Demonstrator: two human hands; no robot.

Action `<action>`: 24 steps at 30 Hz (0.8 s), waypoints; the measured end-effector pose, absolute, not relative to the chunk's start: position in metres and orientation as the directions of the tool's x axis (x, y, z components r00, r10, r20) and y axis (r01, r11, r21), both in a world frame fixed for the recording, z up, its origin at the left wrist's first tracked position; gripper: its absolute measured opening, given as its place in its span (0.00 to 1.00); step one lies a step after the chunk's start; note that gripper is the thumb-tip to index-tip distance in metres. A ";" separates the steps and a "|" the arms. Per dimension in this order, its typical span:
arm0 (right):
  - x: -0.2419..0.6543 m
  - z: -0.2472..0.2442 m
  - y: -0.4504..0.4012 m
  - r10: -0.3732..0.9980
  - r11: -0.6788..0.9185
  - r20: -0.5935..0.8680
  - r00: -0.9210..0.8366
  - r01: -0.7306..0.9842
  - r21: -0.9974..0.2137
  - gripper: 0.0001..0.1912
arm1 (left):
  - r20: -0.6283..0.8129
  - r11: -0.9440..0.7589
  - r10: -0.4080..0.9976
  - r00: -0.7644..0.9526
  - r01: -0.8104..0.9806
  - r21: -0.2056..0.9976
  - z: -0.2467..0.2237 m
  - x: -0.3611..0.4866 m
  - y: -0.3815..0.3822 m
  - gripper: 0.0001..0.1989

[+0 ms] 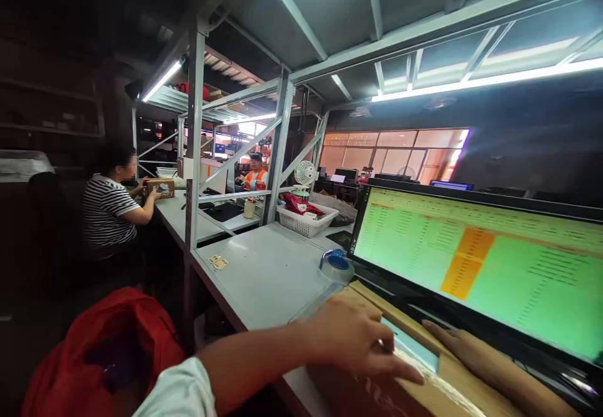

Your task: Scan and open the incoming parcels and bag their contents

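A brown cardboard box (452, 382) lies at the near edge of the white bench, right under a monitor. My left hand (358, 341) rests on the box's top, fingers spread and pointing right, over a pale blue label (411, 345) and a strip of clear tape. My right hand (464, 346) lies flat on the box's far edge, fingers pointing left, just below the screen. Neither hand grips anything. A roll of clear tape with a blue core (336, 265) sits on the bench just beyond my left hand.
A monitor (475, 260) with a green and orange spreadsheet stands close on the right. A white basket (306, 219) and small fan (305, 172) sit further back. A red bag (108, 348) is at lower left. A person in a striped shirt (108, 213) works at the left bench; another person in orange (255, 178) sits beyond.
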State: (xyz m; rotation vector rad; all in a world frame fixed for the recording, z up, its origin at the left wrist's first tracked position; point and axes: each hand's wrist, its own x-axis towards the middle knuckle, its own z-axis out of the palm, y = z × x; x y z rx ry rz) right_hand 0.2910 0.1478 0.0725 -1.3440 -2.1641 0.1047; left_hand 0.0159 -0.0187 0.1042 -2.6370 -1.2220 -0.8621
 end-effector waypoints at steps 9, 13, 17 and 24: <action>0.282 0.095 0.135 0.940 0.321 0.000 -0.341 0.884 -0.340 0.32 | 0.341 -0.632 0.754 0.562 0.762 0.142 0.131 0.035 -0.003 0.27; 0.276 0.101 0.128 0.954 0.265 -0.034 -0.298 0.891 -0.367 0.32 | 0.641 -0.612 0.616 0.458 0.791 0.023 0.121 0.029 -0.013 0.25; 0.278 0.101 0.126 0.947 0.270 -0.060 -0.314 0.887 -0.375 0.33 | 0.940 -0.651 0.156 0.305 0.747 -0.135 0.108 0.026 -0.029 0.24; 0.276 0.100 0.130 0.943 0.293 -0.047 -0.329 0.890 -0.349 0.33 | 0.961 -0.707 0.183 0.207 0.707 -0.017 0.078 0.016 -0.103 0.17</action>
